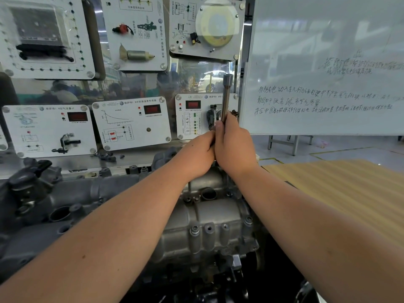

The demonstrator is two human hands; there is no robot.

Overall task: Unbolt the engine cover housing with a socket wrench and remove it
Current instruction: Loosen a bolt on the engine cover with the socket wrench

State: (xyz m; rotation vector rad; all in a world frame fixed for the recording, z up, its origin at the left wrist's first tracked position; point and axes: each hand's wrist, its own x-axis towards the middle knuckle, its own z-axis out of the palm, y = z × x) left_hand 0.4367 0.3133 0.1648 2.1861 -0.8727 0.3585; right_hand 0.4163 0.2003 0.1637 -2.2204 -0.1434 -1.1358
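Hands meet mid-frame: your right hand (234, 145) grips the socket wrench (225, 97) upright, your left hand (200, 154) curls round its lower part. Engine cover housing (209, 217) sits just below. Seat the socket squarely on a bolt before you pull.

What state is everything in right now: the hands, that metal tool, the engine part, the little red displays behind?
Right hand: gripping the socket wrench.
Left hand: curled against the wrench, beside the right hand.
Socket wrench: upright, raised, open socket end on top.
Engine cover housing: still seated on the engine; some bolts still in their holes.
Whiteboard: standing, handwriting on it.
Panel displays: dark, no digits showing.
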